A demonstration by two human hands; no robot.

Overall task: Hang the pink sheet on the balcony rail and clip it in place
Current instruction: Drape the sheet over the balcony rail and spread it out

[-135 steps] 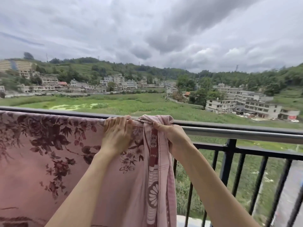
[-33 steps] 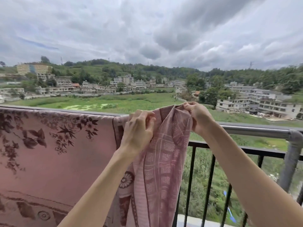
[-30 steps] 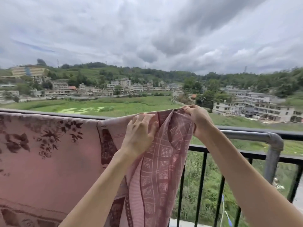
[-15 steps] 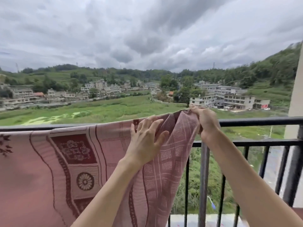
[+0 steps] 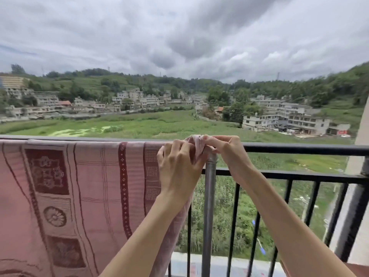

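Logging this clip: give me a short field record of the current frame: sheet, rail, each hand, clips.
sheet: pink sheet draped over the balcony rail, spread flat to the left
sheet corner: bunched at the grey post
left hand: fingers curled on the bunched corner
right hand: pinches the same corner from the right
clips: none visible

No readable text, label, brand or number anywhere in head view. Red sign [image 5: 343, 132] on far low building at right edge of village: too small and blurred to read. Pink sheet [image 5: 83, 188] carries woven floral and rosette motifs plus ornamental dark-red panel; whether panel holds characters cannot be told.
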